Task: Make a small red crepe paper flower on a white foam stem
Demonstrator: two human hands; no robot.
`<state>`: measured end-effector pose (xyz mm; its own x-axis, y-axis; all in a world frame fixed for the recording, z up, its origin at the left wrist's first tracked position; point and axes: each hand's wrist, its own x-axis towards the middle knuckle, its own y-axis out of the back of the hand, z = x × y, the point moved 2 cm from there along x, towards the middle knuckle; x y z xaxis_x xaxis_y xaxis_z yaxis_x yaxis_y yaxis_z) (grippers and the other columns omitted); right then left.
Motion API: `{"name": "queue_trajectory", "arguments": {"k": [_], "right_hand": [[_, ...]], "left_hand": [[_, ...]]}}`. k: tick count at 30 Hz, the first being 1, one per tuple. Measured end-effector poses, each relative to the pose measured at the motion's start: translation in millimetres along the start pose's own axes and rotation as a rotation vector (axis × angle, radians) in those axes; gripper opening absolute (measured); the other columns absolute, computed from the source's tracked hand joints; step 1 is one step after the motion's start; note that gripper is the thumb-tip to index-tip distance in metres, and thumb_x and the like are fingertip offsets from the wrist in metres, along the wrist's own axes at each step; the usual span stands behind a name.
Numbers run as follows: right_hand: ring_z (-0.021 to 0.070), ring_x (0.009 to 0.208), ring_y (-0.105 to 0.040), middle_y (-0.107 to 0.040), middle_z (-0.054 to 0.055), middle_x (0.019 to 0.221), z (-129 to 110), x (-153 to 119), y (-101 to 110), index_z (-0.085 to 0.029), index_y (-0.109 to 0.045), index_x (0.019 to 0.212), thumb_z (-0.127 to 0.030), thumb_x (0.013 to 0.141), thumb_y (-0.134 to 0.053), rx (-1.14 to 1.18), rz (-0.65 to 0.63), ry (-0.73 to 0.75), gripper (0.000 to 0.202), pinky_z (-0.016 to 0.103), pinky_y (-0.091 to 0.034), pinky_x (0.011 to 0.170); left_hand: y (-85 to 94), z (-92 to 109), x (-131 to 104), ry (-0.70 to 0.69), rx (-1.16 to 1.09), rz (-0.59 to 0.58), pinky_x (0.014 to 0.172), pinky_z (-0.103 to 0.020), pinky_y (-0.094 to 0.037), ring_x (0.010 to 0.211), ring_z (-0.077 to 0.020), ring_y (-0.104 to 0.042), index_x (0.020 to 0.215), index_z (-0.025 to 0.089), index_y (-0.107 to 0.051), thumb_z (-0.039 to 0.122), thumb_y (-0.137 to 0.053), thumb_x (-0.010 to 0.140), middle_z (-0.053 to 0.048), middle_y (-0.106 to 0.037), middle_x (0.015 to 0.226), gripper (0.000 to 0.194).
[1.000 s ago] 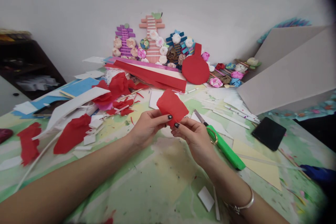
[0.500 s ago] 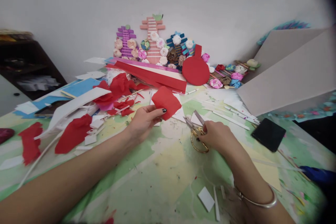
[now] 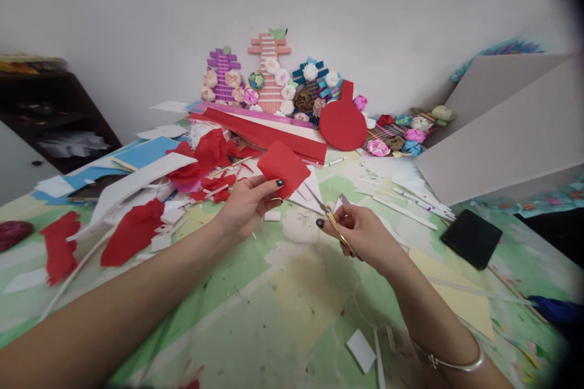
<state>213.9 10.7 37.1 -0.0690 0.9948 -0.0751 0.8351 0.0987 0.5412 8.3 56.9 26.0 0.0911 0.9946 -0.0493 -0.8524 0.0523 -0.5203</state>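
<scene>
Between the thumb and fingers of my left hand [image 3: 249, 203] is a piece of red paper [image 3: 283, 169] with a ragged right edge, held above the table. My right hand [image 3: 365, 236] grips gold-handled scissors [image 3: 338, 232]. Their blades point up and left toward the paper's right edge; whether they touch it I cannot tell. White paper [image 3: 306, 193] lies on the table behind the red piece.
Red scraps [image 3: 133, 234] and white strips litter the left side. Paper-flower crafts [image 3: 270, 82] and a red round shape [image 3: 343, 124] stand at the wall. A black square object [image 3: 472, 238] and grey board [image 3: 497, 121] are right.
The scissors have been lifted and turned toward the red paper, with my right hand's grip shifted on the handles. The red paper is slightly higher and further left.
</scene>
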Motion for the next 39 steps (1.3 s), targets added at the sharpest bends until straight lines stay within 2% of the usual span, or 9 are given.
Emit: {"name": "queue_trajectory", "arguments": {"k": [4,6,12,17,24,31,39], "right_hand": [[0.0095,0.039,-0.041,-0.046,-0.004,0.044,0,-4,-14,-0.021,-0.045,0.065,-0.061,0.077,-0.057,0.319,-0.138,0.100,0.043,0.023,-0.029,0.042],[0.0094,0.040,-0.043,-0.047,-0.004,0.046,1,-5,-20,-0.021,-0.045,0.066,-0.062,0.076,-0.058,0.331,-0.198,0.111,0.044,0.023,-0.030,0.042],[0.0079,0.040,-0.042,-0.046,-0.006,0.048,3,-7,-30,-0.020,-0.044,0.070,-0.062,0.076,-0.059,0.351,-0.271,0.142,0.045,0.020,-0.028,0.040],[0.0074,0.038,-0.041,-0.044,-0.007,0.047,2,-7,-33,-0.020,-0.043,0.071,-0.063,0.075,-0.060,0.369,-0.250,0.149,0.046,0.020,-0.026,0.039],[0.0074,0.036,-0.041,-0.044,-0.007,0.044,4,-6,-34,-0.020,-0.042,0.069,-0.061,0.075,-0.061,0.376,-0.226,0.153,0.045,0.019,-0.027,0.037],[0.0062,0.034,-0.038,-0.043,-0.007,0.042,1,-4,-35,-0.020,-0.042,0.068,-0.066,0.071,-0.061,0.366,-0.193,0.124,0.050,0.018,-0.025,0.035],[0.0057,0.034,-0.037,-0.041,-0.009,0.043,1,-4,-35,-0.020,-0.041,0.067,-0.061,0.068,-0.068,0.384,-0.182,0.115,0.049,0.017,-0.025,0.034]], "left_hand": [[0.7,5,1,-0.024,-0.019,0.007,0.057,-0.020,-0.051,0.064,-0.0100,-0.063,0.077,0.014,-0.069,0.012,-0.073,0.065,-0.001,-0.071,0.075,0.013],[0.7,6,1,-0.029,-0.025,0.010,0.057,-0.020,-0.051,0.063,-0.0099,-0.063,0.077,0.014,-0.069,0.012,-0.073,0.066,-0.001,-0.071,0.074,0.013],[-0.2,4,1,-0.041,-0.002,-0.032,0.056,-0.019,-0.050,0.062,-0.0086,-0.062,0.078,0.014,-0.070,0.015,-0.077,0.063,0.000,-0.071,0.074,0.017],[-1.5,-1,0,-0.037,0.045,-0.105,0.059,-0.019,-0.049,0.065,-0.0099,-0.063,0.079,0.013,-0.073,0.019,-0.080,0.061,-0.003,-0.072,0.077,0.019],[-0.2,-6,-1,-0.039,0.052,-0.153,0.070,-0.024,-0.052,0.077,-0.0144,-0.066,0.085,0.013,-0.074,0.019,-0.080,0.063,-0.006,-0.074,0.086,0.023],[-1.8,-7,-2,-0.056,0.068,-0.162,0.071,-0.025,-0.052,0.075,-0.0144,-0.066,0.085,0.013,-0.074,0.019,-0.079,0.065,-0.006,-0.074,0.084,0.022],[-1.1,-9,-2,-0.081,0.063,-0.207,0.076,-0.028,-0.052,0.076,-0.0147,-0.066,0.088,0.013,-0.074,0.017,-0.078,0.068,-0.007,-0.074,0.085,0.021]]}}
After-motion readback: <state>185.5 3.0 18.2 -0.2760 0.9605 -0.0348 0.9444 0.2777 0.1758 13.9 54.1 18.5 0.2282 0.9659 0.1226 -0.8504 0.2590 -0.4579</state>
